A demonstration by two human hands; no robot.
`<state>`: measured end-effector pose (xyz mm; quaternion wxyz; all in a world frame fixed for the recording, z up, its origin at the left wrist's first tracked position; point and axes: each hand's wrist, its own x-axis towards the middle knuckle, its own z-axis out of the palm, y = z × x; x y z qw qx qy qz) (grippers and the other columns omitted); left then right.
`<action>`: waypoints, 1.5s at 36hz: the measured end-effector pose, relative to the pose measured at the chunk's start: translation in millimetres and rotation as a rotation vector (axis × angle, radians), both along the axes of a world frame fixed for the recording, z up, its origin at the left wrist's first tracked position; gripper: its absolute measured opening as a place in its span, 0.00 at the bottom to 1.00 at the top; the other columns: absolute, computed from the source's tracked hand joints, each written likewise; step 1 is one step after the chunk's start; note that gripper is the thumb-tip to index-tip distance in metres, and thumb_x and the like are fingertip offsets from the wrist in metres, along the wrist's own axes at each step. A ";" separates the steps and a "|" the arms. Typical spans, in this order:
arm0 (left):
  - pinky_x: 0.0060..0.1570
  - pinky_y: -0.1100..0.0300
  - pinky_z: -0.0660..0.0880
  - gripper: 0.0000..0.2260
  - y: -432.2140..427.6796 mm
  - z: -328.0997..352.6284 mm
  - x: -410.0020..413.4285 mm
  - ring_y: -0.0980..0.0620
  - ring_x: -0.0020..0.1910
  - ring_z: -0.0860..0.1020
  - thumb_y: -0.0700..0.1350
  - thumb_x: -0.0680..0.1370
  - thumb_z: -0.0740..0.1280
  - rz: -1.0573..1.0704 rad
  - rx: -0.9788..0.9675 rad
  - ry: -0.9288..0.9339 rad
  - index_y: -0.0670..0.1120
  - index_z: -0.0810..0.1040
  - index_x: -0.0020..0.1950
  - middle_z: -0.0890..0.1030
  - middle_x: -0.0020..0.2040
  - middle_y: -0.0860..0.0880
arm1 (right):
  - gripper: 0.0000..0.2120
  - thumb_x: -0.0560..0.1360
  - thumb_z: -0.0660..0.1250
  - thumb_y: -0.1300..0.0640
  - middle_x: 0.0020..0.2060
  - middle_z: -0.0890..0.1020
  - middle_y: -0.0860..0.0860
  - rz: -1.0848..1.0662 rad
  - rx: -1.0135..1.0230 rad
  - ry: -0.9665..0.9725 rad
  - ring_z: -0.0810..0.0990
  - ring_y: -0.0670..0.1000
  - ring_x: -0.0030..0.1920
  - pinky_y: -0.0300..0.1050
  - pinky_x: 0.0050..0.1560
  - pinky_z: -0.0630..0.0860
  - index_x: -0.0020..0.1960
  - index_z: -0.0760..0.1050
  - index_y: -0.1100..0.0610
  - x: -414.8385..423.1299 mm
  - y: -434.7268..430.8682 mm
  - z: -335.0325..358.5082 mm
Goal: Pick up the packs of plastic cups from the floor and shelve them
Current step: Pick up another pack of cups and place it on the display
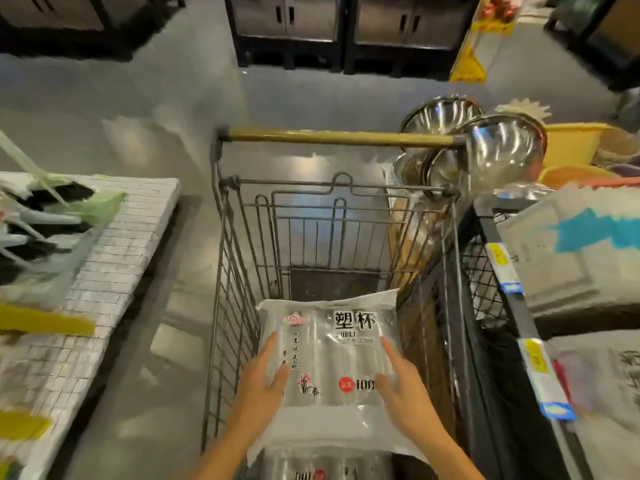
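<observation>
My left hand (263,372) and right hand (403,382) lay straight fingers flat on the glossy, clear pack of plastic cups (329,355). It sits inside the wire cart (235,306), lower centre.

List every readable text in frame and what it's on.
"塑杯": black print on the top pack.
"100": same pack, beside a red dot.
Small vertical print on that pack: too blurred to read.
Lower pack: print too blurred.
Shelf tags: unreadable.
Yellow sign: unreadable.
</observation>
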<state>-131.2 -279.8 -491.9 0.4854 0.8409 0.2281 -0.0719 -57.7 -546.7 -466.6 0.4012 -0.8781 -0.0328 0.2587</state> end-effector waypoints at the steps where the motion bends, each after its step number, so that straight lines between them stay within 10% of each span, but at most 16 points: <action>1: 0.72 0.59 0.55 0.27 0.2 -16.0 3.5 0.65 0.72 0.57 0.55 0.81 0.61 -0.008 0.001 0.015 0.65 0.53 0.77 0.59 0.73 0.64 | 0.31 0.81 0.61 0.54 0.72 0.65 0.46 -0.005 -0.011 0.016 0.60 0.47 0.74 0.48 0.74 0.60 0.77 0.52 0.34 4.5 2.4 -14.8; 9: 0.73 0.51 0.61 0.26 3.1 -137.1 28.2 0.58 0.74 0.61 0.60 0.79 0.59 0.018 0.076 0.111 0.73 0.52 0.73 0.63 0.76 0.58 | 0.30 0.82 0.62 0.55 0.76 0.56 0.41 -0.058 0.038 0.148 0.56 0.41 0.72 0.43 0.73 0.52 0.76 0.53 0.34 33.1 8.9 -121.5; 13: 0.73 0.44 0.62 0.28 1.4 -152.6 37.2 0.52 0.76 0.62 0.52 0.81 0.62 0.015 0.137 0.133 0.69 0.52 0.75 0.64 0.76 0.55 | 0.32 0.74 0.60 0.31 0.78 0.54 0.39 -0.042 0.068 0.123 0.52 0.44 0.78 0.47 0.75 0.52 0.74 0.50 0.27 34.0 9.6 -159.9; 15: 0.72 0.43 0.62 0.28 0.0 -146.5 39.6 0.48 0.75 0.62 0.51 0.81 0.62 0.002 0.148 0.173 0.66 0.53 0.76 0.63 0.77 0.52 | 0.31 0.80 0.62 0.44 0.78 0.53 0.36 -0.019 0.048 0.117 0.47 0.46 0.79 0.54 0.78 0.49 0.74 0.48 0.27 34.5 9.3 -161.5; 20: 0.72 0.46 0.63 0.27 2.3 -86.2 53.0 0.47 0.77 0.59 0.57 0.81 0.59 -0.093 0.299 0.259 0.62 0.54 0.78 0.59 0.78 0.47 | 0.30 0.82 0.61 0.50 0.79 0.52 0.47 0.038 -0.160 0.180 0.49 0.52 0.80 0.54 0.75 0.56 0.77 0.52 0.34 48.8 12.5 -111.5; 35: 0.56 0.58 0.73 0.16 -10.5 239.9 104.1 0.53 0.57 0.77 0.54 0.80 0.59 -0.457 0.647 -0.072 0.53 0.74 0.67 0.77 0.62 0.53 | 0.25 0.81 0.57 0.47 0.65 0.75 0.51 0.311 -0.449 -0.490 0.76 0.57 0.61 0.53 0.56 0.75 0.77 0.60 0.49 93.3 6.4 206.3; 45: 0.64 0.51 0.71 0.17 -42.8 381.8 39.1 0.49 0.64 0.74 0.54 0.82 0.58 -0.629 0.672 -0.249 0.51 0.72 0.70 0.74 0.67 0.50 | 0.16 0.80 0.59 0.46 0.56 0.79 0.51 0.178 -0.452 -0.629 0.78 0.54 0.55 0.46 0.48 0.72 0.66 0.72 0.50 -4.2 -27.6 355.5; 54: 0.61 0.50 0.73 0.17 -98.8 439.2 -41.7 0.49 0.60 0.76 0.55 0.82 0.59 -0.870 0.671 -0.380 0.51 0.73 0.69 0.76 0.65 0.49 | 0.17 0.80 0.60 0.46 0.60 0.80 0.49 -0.093 -0.500 -0.594 0.78 0.53 0.60 0.49 0.60 0.75 0.67 0.72 0.47 -154.3 -70.9 415.3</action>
